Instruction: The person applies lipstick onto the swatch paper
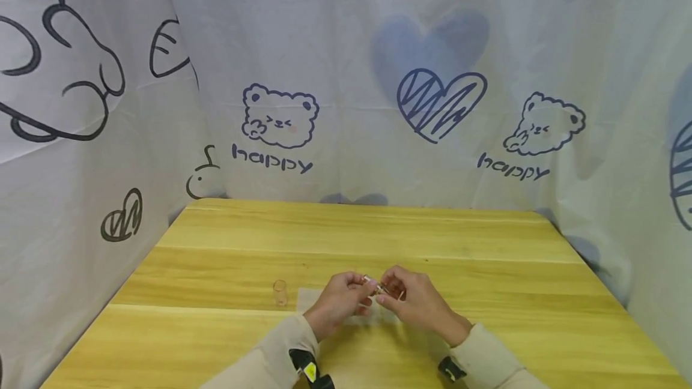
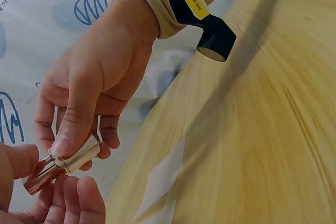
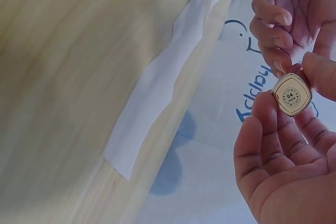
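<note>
A shiny gold lipstick tube (image 1: 381, 288) is held between both hands above the table. My left hand (image 1: 340, 299) pinches one end of it between thumb and fingers. The other end is pinched by my right hand (image 1: 421, 299), whose thumb presses along the side. In the left wrist view the lipstick tube (image 2: 83, 154) shows a pale gold part and a darker, mirror-like part, with a ring between them. In the right wrist view the squarish base of the lipstick tube (image 3: 292, 95) faces the camera, with a round label marked 04.
A whitish sheet (image 1: 308, 298) lies on the wooden table (image 1: 216, 335) beneath the hands. Left of it are thin reddish loops (image 1: 279, 293), too small to identify. Printed curtains (image 1: 346, 77) stand behind the table and at both sides.
</note>
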`<state>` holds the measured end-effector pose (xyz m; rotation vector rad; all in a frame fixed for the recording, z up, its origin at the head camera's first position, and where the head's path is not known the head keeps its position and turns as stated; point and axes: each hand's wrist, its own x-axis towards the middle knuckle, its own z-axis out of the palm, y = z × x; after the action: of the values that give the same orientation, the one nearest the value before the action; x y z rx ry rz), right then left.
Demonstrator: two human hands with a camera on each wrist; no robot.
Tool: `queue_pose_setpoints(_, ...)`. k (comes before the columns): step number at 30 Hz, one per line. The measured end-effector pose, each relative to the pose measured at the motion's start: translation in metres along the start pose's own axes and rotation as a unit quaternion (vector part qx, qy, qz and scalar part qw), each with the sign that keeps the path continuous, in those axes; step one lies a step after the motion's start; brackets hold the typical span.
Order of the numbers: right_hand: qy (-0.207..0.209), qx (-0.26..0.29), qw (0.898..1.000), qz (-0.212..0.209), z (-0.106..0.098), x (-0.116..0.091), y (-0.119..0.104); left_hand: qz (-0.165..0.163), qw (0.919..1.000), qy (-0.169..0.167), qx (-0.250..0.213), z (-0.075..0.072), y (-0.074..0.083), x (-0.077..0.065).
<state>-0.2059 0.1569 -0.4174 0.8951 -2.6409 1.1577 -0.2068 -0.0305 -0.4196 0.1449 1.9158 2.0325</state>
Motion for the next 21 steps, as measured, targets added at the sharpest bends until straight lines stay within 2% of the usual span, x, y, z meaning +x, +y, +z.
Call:
queue_pose_setpoints(8,0.005,-0.002,1.0,-0.001,0.0008,-0.0001,-0.0004,0.0,0.9997,0.01,-0.021,0.0018,0.0019,-0.0028)
queue_pose_setpoints(17,0.032,-0.017,0.999,0.002,0.0018,0.0001,-0.0016,0.0,0.997,0.041,-0.065,0.0073,-0.0006,-0.0002)
queue_pose_setpoints(21,0.041,-0.017,0.999,-0.008,0.0022,-0.0001,-0.0029,-0.007,0.9965,0.058,-0.06,0.0092,-0.0012,-0.0013)
